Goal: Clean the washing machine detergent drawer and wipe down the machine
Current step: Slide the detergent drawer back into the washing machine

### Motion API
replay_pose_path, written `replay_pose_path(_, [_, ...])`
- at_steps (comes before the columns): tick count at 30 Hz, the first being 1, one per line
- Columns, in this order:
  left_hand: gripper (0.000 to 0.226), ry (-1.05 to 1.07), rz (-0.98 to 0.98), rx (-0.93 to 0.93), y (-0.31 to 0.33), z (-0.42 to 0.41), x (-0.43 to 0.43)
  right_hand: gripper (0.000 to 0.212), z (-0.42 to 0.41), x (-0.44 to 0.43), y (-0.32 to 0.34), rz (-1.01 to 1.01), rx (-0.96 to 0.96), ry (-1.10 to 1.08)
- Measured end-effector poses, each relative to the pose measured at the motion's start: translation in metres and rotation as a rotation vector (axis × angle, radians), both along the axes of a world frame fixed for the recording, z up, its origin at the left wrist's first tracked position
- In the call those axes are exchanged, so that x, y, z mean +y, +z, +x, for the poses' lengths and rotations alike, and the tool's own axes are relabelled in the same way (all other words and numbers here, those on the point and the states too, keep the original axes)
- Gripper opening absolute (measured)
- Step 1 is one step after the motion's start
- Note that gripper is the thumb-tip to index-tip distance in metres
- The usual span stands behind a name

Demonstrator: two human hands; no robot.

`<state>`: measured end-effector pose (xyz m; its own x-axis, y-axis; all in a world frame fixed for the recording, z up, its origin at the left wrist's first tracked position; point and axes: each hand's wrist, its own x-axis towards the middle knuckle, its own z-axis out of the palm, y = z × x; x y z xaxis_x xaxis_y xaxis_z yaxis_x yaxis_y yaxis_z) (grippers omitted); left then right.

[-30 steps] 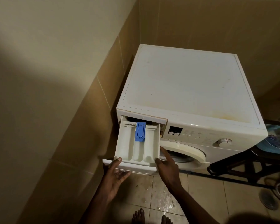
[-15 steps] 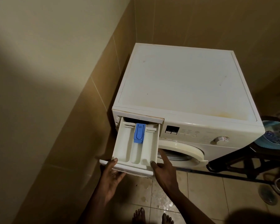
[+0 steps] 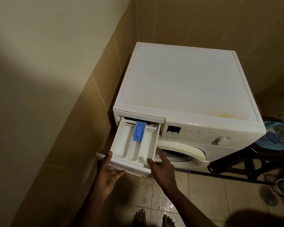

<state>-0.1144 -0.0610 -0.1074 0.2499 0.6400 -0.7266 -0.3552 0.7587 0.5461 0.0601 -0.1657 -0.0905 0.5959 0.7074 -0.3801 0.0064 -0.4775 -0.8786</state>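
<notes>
Detergent drawer (image 3: pixel 134 145) pulled far out at the washing machine's (image 3: pixel 187 82) upper left front corner, back end in its slot. Left hand (image 3: pixel 108 174) and right hand (image 3: pixel 161 166) apart, each pinching a front corner, thumbs on rim. Likely light, stiff plastic, maybe slick; grip side walls, not blue insert (image 3: pixel 138 131).

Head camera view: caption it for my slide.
Left hand and right hand hold the pulled-out white plastic detergent drawer of a white front-loading washing machine.
</notes>
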Motion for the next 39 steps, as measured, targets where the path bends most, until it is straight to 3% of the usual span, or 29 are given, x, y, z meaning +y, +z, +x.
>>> replay_pose_path(7, [0.055, 0.066, 0.025, -0.017, 0.002, 0.004, 0.000, 0.051, 0.010, 0.007, -0.004, -0.038, 0.035, 0.019])
replay_pose_path(12, [0.072, 0.094, -0.035, 0.022, -0.001, 0.009, -0.012, 0.046, 0.020, 0.009, -0.010, -0.092, 0.000, 0.044])
replay_pose_path(16, [0.045, 0.091, -0.041, -0.023, -0.004, 0.006, -0.017, 0.045, 0.024, 0.010, -0.005, -0.093, -0.008, 0.077])
replay_pose_path(27, [0.054, 0.051, -0.022, 0.010, -0.001, 0.011, -0.005, 0.047, 0.024, 0.002, -0.004, -0.081, -0.016, 0.036])
replay_pose_path(34, [0.027, -0.005, -0.052, -0.036, 0.000, 0.002, -0.005, 0.047, 0.025, 0.006, 0.000, -0.098, -0.028, 0.087])
replay_pose_path(39, [0.049, -0.062, 0.022, -0.028, -0.008, 0.002, -0.003, 0.045, 0.032, 0.016, -0.003, -0.125, 0.041, 0.044])
